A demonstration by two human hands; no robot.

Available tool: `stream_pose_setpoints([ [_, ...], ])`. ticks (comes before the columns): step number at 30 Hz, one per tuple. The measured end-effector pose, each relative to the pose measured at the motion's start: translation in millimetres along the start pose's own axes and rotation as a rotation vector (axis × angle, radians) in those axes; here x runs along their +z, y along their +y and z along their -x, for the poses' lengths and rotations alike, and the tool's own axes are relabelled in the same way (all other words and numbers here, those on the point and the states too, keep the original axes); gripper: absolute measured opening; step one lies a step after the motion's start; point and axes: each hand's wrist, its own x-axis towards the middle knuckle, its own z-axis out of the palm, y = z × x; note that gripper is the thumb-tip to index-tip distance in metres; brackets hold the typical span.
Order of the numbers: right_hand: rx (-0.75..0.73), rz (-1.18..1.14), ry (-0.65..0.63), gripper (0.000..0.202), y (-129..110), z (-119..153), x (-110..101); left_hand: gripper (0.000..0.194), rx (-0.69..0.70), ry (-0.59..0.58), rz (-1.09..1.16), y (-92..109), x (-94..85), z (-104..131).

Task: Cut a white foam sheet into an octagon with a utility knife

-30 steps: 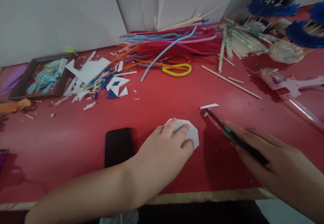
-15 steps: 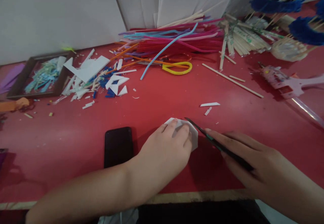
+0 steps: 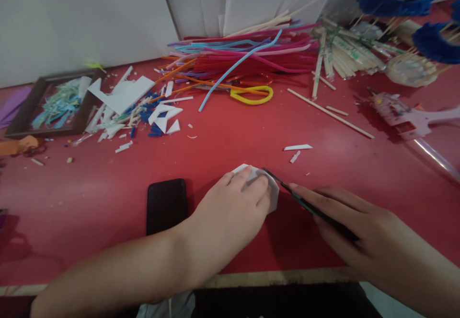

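Observation:
My left hand [image 3: 235,205] lies over a small many-sided piece of white board [image 3: 274,197], bent fingers pressing it to the red table. Its upper and right edges show; the rest is under my hand. In my right hand [image 3: 354,224] is a dark utility knife [image 3: 298,199] with a little green on its handle. My forefinger stretches along the knife, and the thin blade points up and left at the upper right edge of the board. Whether the blade touches that edge I cannot tell. Two white offcuts [image 3: 298,147] lie beyond the blade.
A black phone [image 3: 166,206] lies left of my left hand. Further back are yellow-handled scissors [image 3: 251,101], coloured pipe cleaners [image 3: 251,59], white scraps [image 3: 125,97] and a brown frame [image 3: 10,121]. On the right are wooden sticks [image 3: 341,56] and a pink glue gun [image 3: 413,119].
My left hand and the white board have shifted very slightly left, and the view has moved a little. The knife stays almost in place at the board's upper right edge.

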Motion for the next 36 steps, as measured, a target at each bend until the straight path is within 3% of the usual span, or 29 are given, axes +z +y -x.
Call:
stream_pose_setpoints([
  [12, -0.012, 0.092, 0.0, 0.05, -9.7, 2.8, 2.7, 0.036, -0.02, 0.011, 0.016, -0.7, 1.8, -0.6],
  [19, 0.026, 0.051, -0.008, 0.05, -15.4, 1.3, 2.8, 0.037, 0.036, 0.015, 0.002, -1.9, 1.7, -1.9],
  [36, 0.06, 0.005, -0.056, 0.052, -16.4, -2.5, 3.8, 0.036, 0.014, -0.016, 0.024, -1.6, 0.6, -7.5],
])
